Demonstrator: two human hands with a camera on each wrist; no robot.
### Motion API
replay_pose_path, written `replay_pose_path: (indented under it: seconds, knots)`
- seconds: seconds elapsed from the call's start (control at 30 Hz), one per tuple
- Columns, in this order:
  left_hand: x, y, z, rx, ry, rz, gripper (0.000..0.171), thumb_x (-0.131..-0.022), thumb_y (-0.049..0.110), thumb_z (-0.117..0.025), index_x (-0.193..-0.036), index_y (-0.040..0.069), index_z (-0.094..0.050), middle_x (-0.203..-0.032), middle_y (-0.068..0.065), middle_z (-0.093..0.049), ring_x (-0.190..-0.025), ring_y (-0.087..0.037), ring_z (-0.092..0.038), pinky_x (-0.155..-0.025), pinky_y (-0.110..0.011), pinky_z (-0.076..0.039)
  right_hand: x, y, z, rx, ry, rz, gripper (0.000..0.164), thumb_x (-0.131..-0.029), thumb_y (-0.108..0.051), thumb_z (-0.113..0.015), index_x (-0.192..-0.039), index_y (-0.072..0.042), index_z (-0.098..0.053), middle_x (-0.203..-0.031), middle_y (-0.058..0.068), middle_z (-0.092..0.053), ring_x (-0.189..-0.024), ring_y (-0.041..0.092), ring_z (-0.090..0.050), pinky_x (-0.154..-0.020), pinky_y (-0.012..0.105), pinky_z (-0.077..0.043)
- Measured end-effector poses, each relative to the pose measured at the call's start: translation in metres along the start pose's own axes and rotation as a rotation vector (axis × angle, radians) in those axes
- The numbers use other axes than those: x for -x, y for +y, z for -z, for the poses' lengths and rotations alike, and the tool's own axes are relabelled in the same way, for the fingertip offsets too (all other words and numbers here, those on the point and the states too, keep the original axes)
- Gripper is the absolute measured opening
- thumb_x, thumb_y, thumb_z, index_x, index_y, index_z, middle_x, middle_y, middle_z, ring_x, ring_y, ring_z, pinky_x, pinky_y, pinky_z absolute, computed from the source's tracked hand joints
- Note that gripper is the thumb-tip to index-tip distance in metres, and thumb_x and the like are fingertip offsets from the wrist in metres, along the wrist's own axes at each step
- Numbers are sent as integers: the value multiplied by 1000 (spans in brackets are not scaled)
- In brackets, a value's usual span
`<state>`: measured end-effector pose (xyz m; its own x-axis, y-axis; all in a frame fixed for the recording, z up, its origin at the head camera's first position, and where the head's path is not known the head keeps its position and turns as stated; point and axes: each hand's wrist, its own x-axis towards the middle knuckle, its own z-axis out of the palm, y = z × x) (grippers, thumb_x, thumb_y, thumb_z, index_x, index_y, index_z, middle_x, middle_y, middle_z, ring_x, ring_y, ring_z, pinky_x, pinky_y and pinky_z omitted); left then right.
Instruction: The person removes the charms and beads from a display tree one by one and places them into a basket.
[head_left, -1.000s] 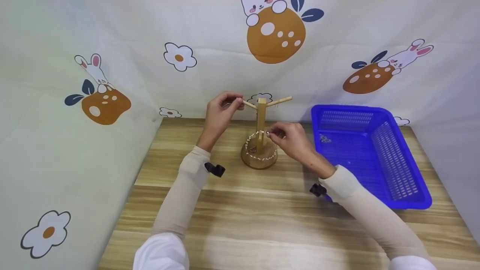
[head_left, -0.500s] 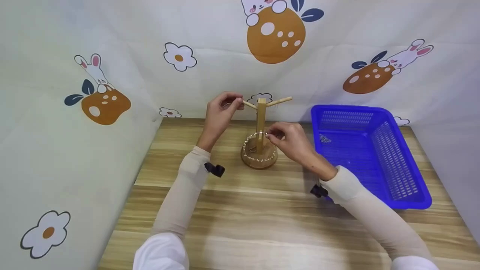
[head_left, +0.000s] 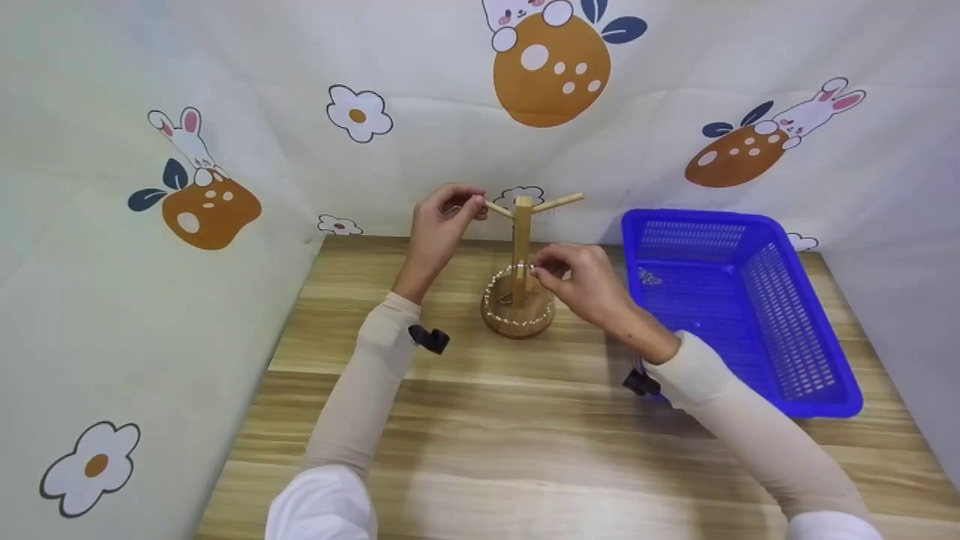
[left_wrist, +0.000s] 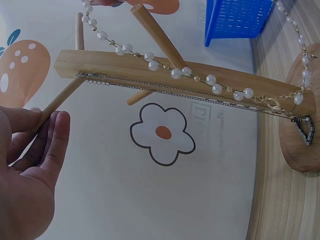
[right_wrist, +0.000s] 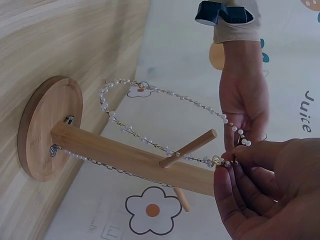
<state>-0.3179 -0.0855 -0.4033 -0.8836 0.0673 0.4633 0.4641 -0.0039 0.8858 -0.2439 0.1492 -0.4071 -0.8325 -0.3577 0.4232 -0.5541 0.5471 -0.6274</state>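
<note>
A wooden jewelry stand (head_left: 522, 244) with a round base (head_left: 536, 324) and slanting pegs stands upright at the back of the table. My left hand (head_left: 442, 223) pinches the end of one peg (left_wrist: 61, 99). From the root of that peg hangs a thin dark chain necklace (left_wrist: 190, 96), its open triangular pendant (left_wrist: 303, 132) down at the base. My right hand (head_left: 586, 279), beside the post, pinches a pearl necklace (left_wrist: 150, 57) between thumb and fingers. Its loop dangles in front of the post and overlaps the base in the head view. In the right wrist view a gold-coloured bead (right_wrist: 216, 160) shows at the fingertips.
A blue plastic basket (head_left: 806, 330) stands right of the stand, a small silver chain (head_left: 649, 277) lying at its left side. Behind the wood-grain table (head_left: 480, 420) hangs a white printed cloth (head_left: 427, 45). Other pegs (left_wrist: 157, 35) jut out from the post.
My right hand has shifted slightly left toward the post, and the pearl loop has swung a little left and lower. My left hand stays on the peg.
</note>
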Motion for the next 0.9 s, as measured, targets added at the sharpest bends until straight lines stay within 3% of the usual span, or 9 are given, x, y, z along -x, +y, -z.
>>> replay_pose_path:
  seconds: [0.17,0.27,0.43,0.67,0.77,0.9]
  knots:
    - [0,0,0,3,1,7,18,-101,-2,-69,-114,-14,-71,-104,-20,-75,-96,-46,-73,-87,-33,-68,2,-2,3,3,11,25,7,-94,0,-77,-100,1,-80,-94,12,-80,-80,22,-75,-74,35,-66]
    - [0,1,-1,11,3,15,19,-101,-2,-69,-115,-15,-70,-104,-20,-75,-99,-51,-71,-87,-32,-68,2,-2,6,4,19,38,6,-94,0,-77,-100,1,-80,-93,12,-81,-80,21,-75,-74,35,-66]
    - [0,1,-1,-3,0,13,18,-102,-1,-69,-114,-13,-71,-104,-20,-75,-96,-45,-73,-87,-32,-68,5,-4,11,10,19,41,6,-96,-1,-76,-100,0,-80,-92,11,-80,-80,20,-74,-74,33,-66]
    - [0,1,0,-29,-1,-1,17,-102,0,-68,-114,-13,-71,-105,-21,-75,-87,-13,-75,-87,-32,-68,6,-6,21,17,27,35,6,-96,0,-75,-100,2,-79,-91,11,-80,-79,20,-74,-73,32,-66]
    - [0,1,0,-21,4,0,16,-102,-1,-68,-113,-12,-72,-105,-21,-75,-88,-14,-75,-87,-32,-68,6,-5,25,17,40,36,6,-96,0,-75,-100,1,-79,-91,10,-80,-80,20,-73,-72,31,-66]
    - [-1,0,-1,-12,7,2,15,-102,-1,-69,-112,-11,-73,-104,-20,-75,-92,-31,-77,-87,-33,-68,8,-4,30,18,58,50,6,-94,1,-76,-98,-1,-80,-91,8,-80,-78,18,-73,-71,25,-63]
